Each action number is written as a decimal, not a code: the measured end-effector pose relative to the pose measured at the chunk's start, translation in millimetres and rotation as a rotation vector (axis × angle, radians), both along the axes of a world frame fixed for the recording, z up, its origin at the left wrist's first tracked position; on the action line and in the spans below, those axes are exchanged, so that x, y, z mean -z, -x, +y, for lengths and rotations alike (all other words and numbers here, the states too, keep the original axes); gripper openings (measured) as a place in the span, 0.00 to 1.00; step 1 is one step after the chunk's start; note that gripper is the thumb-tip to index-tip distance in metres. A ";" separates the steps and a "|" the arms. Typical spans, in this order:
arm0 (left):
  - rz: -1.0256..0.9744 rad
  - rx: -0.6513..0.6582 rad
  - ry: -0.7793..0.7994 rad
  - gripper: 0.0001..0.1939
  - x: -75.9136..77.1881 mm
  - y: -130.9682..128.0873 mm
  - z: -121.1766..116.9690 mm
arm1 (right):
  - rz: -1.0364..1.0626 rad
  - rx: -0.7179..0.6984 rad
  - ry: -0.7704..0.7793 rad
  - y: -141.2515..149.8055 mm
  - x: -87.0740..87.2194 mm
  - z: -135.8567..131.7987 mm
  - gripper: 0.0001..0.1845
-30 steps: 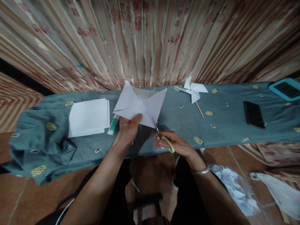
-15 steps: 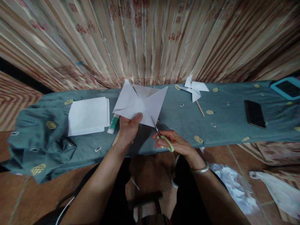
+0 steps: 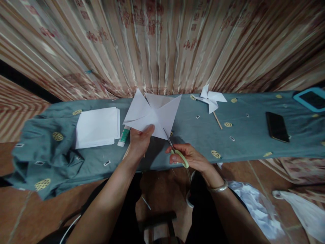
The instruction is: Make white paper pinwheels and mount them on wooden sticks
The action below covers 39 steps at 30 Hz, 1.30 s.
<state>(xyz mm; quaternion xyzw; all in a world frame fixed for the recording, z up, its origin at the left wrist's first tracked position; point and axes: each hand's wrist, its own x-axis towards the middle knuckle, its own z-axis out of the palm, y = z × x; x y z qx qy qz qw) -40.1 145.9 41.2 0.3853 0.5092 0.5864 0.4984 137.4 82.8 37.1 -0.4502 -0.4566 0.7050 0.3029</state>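
Observation:
My left hand (image 3: 141, 141) pinches the lower edge of a white paper sheet (image 3: 152, 115), thumb on top. Slits run into the sheet from its corners towards the middle. Through the handles of a pair of scissors (image 3: 179, 157) with pale green grips go the fingers of my right hand (image 3: 189, 156). The blades lie at the paper's lower right corner, along a cut there. Just left of my left hand a green and white glue stick (image 3: 123, 136) lies on the cloth, and part of a wooden stick shows under my wrist.
White paper sheets (image 3: 98, 128) lie stacked at the left of the cloth-covered table (image 3: 243, 139). A paper pinwheel (image 3: 210, 98) on a wooden stick, a black phone (image 3: 277, 126) and a blue-framed tablet (image 3: 311, 99) lie to the right. A striped curtain (image 3: 157, 44) hangs behind.
The view has shifted slightly, so everything sits a little lower. The scissor handles look closer together, while both hands keep nearly the same place on paper and scissors.

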 end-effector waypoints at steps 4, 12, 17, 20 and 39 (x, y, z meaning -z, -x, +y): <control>0.013 -0.008 -0.018 0.19 -2.7 -1.4 -0.1 | 0.010 0.008 0.016 1.7 -0.1 0.0 0.20; -0.001 -0.012 -0.053 0.18 -1.1 -0.5 2.0 | -0.020 -0.013 0.014 2.6 2.9 0.6 0.22; 0.056 -0.006 -0.066 0.17 -0.5 0.9 2.1 | -0.030 -0.028 0.031 1.9 4.5 1.4 0.26; 0.065 -0.004 -0.076 0.17 -1.7 1.2 1.8 | -0.024 -0.026 0.045 1.7 6.1 1.7 0.25; 0.108 0.037 0.013 0.16 1.0 -0.1 -4.0 | -0.052 -0.065 -0.027 -4.6 6.5 1.3 0.27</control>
